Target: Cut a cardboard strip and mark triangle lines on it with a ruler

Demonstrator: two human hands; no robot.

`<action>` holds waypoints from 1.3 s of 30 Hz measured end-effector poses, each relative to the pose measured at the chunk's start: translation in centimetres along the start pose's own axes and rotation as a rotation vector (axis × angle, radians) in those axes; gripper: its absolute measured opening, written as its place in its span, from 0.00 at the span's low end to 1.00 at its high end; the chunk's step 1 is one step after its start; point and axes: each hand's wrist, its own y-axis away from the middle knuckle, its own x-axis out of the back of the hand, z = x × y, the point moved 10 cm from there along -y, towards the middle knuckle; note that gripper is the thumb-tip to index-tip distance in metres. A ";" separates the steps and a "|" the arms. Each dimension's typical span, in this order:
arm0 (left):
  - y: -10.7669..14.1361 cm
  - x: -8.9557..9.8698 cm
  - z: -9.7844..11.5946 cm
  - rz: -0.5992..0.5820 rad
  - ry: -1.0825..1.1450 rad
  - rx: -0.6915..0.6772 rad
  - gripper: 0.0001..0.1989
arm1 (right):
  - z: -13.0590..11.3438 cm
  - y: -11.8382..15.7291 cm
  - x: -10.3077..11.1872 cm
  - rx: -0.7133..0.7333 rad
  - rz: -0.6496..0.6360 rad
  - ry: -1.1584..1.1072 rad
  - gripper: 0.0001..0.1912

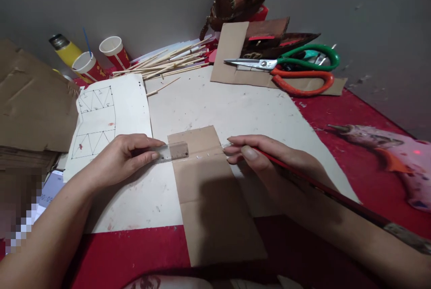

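A strip of brown cardboard point(218, 199) lies lengthwise on a large pale sheet point(215, 104) and reaches over the table's near edge area. My left hand point(129, 154) pinches the end of a short clear ruler point(178, 150), which rests across the cardboard's upper part. Beside the ruler are small white marks on the cardboard. My right hand point(262, 158) is closed around a long, thin red pen-like stick point(286, 166), near the strip's right edge. The stick's back end runs over my forearm; its tip is too indistinct to make out.
Scissors point(269, 64) with green and orange handles lie on cut cardboard at the back. Right is a pink glue gun point(380, 145). Wooden sticks point(168, 64), paper cups point(116, 51) and a yellow bottle point(67, 51) stand behind. A drawn diagram point(97, 100) lies left.
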 end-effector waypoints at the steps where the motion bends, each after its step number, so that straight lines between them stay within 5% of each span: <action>1: 0.0 0.0 0.0 0.002 -0.001 0.002 0.15 | 0.1 0.0 0.0 0.002 -0.003 -0.010 0.18; 39: 0.0 -0.7 -0.3 -0.038 0.012 -0.010 0.15 | 1.3 -0.2 0.2 0.000 0.023 0.017 0.17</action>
